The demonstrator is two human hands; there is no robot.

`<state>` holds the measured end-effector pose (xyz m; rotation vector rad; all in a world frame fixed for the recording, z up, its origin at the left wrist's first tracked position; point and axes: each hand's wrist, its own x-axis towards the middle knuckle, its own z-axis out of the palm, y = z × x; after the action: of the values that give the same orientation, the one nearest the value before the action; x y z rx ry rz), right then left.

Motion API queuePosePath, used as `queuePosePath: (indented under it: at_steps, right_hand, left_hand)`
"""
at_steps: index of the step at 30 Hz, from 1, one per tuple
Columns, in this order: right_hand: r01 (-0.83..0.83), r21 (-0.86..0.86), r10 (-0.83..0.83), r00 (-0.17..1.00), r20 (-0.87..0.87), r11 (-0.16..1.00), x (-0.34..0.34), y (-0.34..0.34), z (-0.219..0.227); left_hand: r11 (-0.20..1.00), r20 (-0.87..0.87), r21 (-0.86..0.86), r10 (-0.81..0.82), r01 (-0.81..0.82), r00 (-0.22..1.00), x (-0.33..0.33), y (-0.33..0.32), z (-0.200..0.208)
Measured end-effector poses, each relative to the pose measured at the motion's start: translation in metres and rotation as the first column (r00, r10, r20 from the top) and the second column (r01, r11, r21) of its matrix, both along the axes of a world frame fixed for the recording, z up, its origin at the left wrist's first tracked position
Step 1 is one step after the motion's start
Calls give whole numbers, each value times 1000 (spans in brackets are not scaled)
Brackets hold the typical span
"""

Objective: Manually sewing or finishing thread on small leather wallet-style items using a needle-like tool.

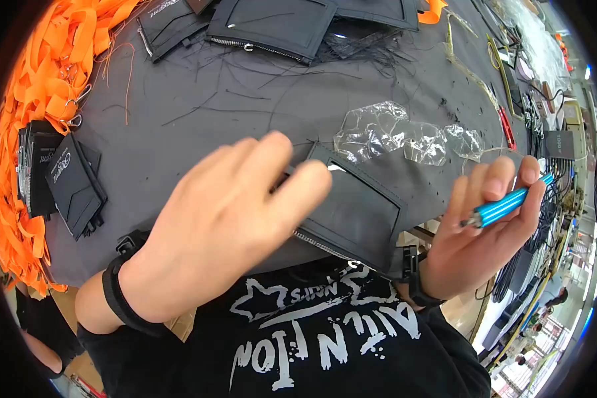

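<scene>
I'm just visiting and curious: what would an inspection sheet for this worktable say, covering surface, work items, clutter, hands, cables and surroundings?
Surface: dark grey tabletop, partly covered.
Work items: black zipped pouch with a clear window, at the near edge; blue tool.
Clutter: crumpled clear plastic, loose black threads, stacked black pouches at left, orange straps piled beyond.
Hands: left hand blurred, over the pouch's left end, contact unclear; right hand grips the blue tool.
Cables: dark, cable-like loops at right.
Surroundings: another person's arm at lower left; people far off at right.
</scene>
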<state>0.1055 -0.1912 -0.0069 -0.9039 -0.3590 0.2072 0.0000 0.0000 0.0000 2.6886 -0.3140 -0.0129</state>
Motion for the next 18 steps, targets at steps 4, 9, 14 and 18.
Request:
queuePosePath:
  at_steps: [4,9,14,18]
  right_hand:
    - [10,9,-10,1000,-23,1000,-3,8,3]
    - [-97,-100,99,995,8,990,-14,24,-8]
    - [-126,-272,112,991,-67,954,-20,41,-13]
    - [-192,-454,209,978,-14,870,-31,50,-21]
  left_hand:
    - [982,1,-2,187,-187,982,1,9,3]
    - [993,-115,-101,57,-68,992,2,28,-8]
    - [943,-246,-332,-52,-33,968,10,49,-12]
    - [891,-304,-453,-123,-30,945,9,61,-7]
